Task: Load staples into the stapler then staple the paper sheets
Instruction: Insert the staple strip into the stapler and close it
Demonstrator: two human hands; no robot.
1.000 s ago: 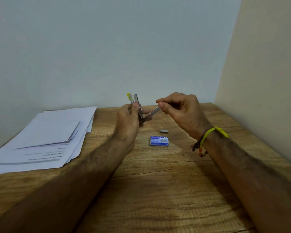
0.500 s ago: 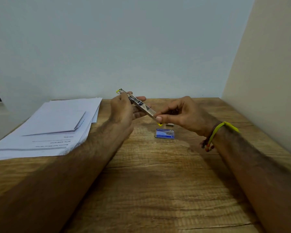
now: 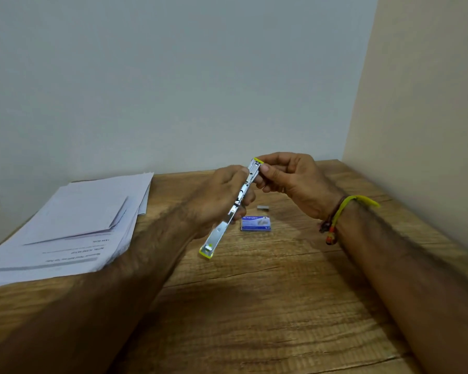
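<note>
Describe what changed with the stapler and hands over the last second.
The stapler swung from near upright to opened flat, one yellow end now low near the table. The left hand still grips its middle; the right hand now pinches the upper end. Staple box, loose staple strip and paper sheets stayed put.

A brown wood-grain table (image 3: 281, 306) fills the foreground; pale grey wall (image 3: 173, 76) at twelve o'clock, beige wall (image 3: 430, 103) at two.

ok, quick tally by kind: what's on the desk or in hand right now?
Stapler: 1, opened flat, held by left hand and right hand
Staple box: 1, blue
Staple strip: 1, loose on the desk
Paper stack: 1, sheet count unclear
Total: 4
</note>
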